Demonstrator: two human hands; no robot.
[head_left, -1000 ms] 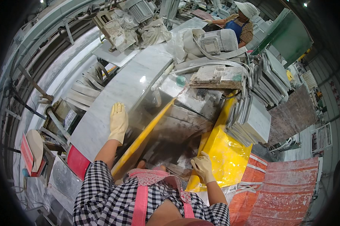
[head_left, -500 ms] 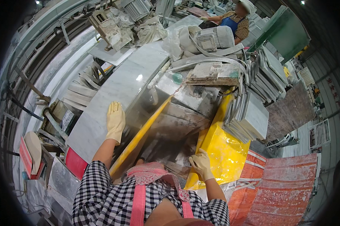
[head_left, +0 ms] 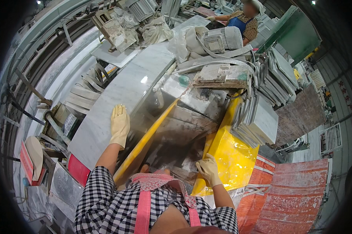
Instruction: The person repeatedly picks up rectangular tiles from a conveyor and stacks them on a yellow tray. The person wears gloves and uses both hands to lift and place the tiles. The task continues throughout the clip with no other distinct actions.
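Observation:
My left hand point(head_left: 120, 124), in a cream rubber glove, lies flat with fingers stretched on a long grey-white marble slab point(head_left: 102, 105), close to its right edge. My right hand point(head_left: 209, 170), gloved alike, is closed with curled fingers at the left edge of a wet, shiny yellow plastic sheet point(head_left: 234, 163). Whether those fingers pinch anything is hidden. Between my hands a yellow-edged strip point(head_left: 146, 136) slants from my waist up to a twisted cord point(head_left: 183, 93).
Stacked stone tiles point(head_left: 261, 119) stand right of the yellow sheet. A dusty motor point(head_left: 222, 39) sits beyond the slab. A co-worker point(head_left: 242, 23) in a blue apron stands at the back. Orange-red sheeting point(head_left: 293, 195) lies lower right. A red tub point(head_left: 78, 169) is under the slab's near end.
The co-worker at the back has shifted slightly. Both my hands keep the same places.

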